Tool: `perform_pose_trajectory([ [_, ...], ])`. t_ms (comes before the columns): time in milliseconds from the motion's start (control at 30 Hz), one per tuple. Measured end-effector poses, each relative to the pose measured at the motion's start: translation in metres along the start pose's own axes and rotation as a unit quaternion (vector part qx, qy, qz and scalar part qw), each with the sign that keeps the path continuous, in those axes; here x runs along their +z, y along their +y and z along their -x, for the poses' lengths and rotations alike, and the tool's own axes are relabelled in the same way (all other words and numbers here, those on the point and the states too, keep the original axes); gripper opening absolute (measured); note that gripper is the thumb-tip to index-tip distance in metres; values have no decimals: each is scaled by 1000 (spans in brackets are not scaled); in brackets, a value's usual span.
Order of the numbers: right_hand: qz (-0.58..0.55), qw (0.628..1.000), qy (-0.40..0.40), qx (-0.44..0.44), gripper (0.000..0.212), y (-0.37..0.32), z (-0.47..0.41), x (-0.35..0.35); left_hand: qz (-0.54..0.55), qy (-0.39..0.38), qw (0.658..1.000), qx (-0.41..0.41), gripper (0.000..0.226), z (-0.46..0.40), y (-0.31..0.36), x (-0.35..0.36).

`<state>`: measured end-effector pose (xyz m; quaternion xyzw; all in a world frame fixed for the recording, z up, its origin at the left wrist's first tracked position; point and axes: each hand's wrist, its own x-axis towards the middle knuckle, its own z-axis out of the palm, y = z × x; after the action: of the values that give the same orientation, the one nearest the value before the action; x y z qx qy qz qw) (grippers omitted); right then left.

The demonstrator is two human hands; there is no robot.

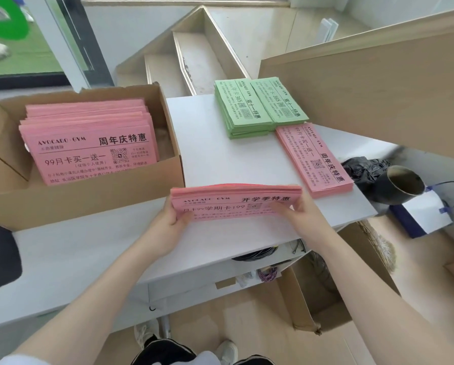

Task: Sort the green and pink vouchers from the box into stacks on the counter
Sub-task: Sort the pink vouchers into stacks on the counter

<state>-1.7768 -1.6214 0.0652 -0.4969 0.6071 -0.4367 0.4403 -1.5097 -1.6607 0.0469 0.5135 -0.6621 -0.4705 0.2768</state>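
Note:
A thick bundle of pink vouchers stands on its long edge on the white counter. My left hand grips its left end and my right hand grips its right end. The cardboard box at the left holds several more pink vouchers, leaning against each other. At the back of the counter lie two green stacks side by side. A flat pink stack lies just in front of them, to the right.
A tan board overhangs the counter's right side. Past the right edge sit a dark cup, a crumpled black bag and a white and blue paper bag. An open cardboard box stands on the floor below.

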Motion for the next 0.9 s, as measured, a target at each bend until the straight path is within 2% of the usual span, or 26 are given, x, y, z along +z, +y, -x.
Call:
perform_pose_trajectory([
  [133, 50, 998, -25, -13, 33, -9, 7, -14, -16, 28, 999, -10, 30, -7, 23, 7],
  [233, 62, 998, 4, -8, 38, -14, 12, -36, -19, 7, 1000, -3, 17, -11, 45, 22],
  [300, 51, 998, 24, 2, 41, -15, 13, -52, 16, 13, 1000, 5, 13, -20, 59, 34],
  [367, 16, 998, 59, 15, 43, -15, 11, -66, 78, 43, 996, 1, 14, -34, 73, 45],
  [433, -47, 992, 113, 24, 42, -15, 7, -74, 184, 69, 980, -24, 17, -52, 83, 56],
  [533, -141, 971, 190, 42, 38, -12, -6, -78, 350, 25, 934, -59, 14, -82, 94, 78],
  [600, -171, 960, 214, 60, 37, -12, -18, -78, 427, -8, 902, -63, 20, -103, 102, 96],
  [733, -177, 947, 246, 103, 38, -17, -37, -91, 407, 12, 909, -89, 28, -153, 122, 121],
  [900, -102, 956, 239, 132, 36, -22, -52, -127, 342, -43, 930, -127, 27, -200, 134, 136],
])
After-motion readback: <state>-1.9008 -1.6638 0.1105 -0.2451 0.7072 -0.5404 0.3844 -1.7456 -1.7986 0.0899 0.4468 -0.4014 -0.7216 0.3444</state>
